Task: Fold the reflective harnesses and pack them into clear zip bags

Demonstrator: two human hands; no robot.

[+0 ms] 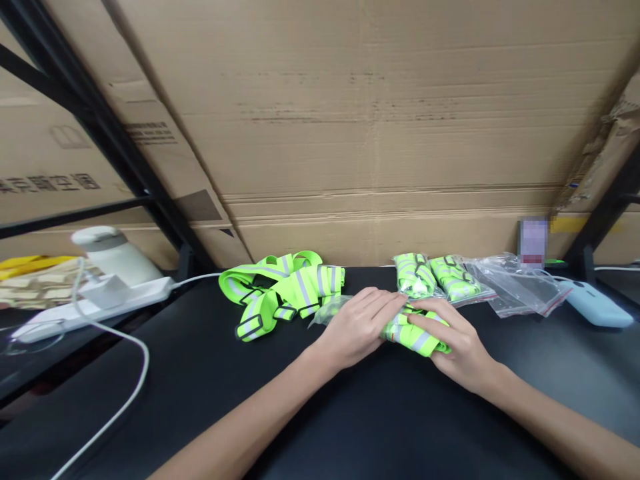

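Note:
My left hand [363, 323] and my right hand [457, 340] press together on a folded neon-green reflective strap [415, 337] lying on the black table [200, 393]. A clear plastic bag [327, 308] peeks out under my left fingers. A loose pile of unfolded green straps [280, 290] lies just left of my left hand. Two bagged folded straps [435, 275] sit behind my hands near the cardboard wall.
Empty clear zip bags [520, 287] lie at the right, beside a pale blue device [595, 305]. A white power strip [90, 303] with a plug, a white cable [125, 393] and a white container [117, 253] are at the left. Large cardboard boxes [375, 133] stand behind the table.

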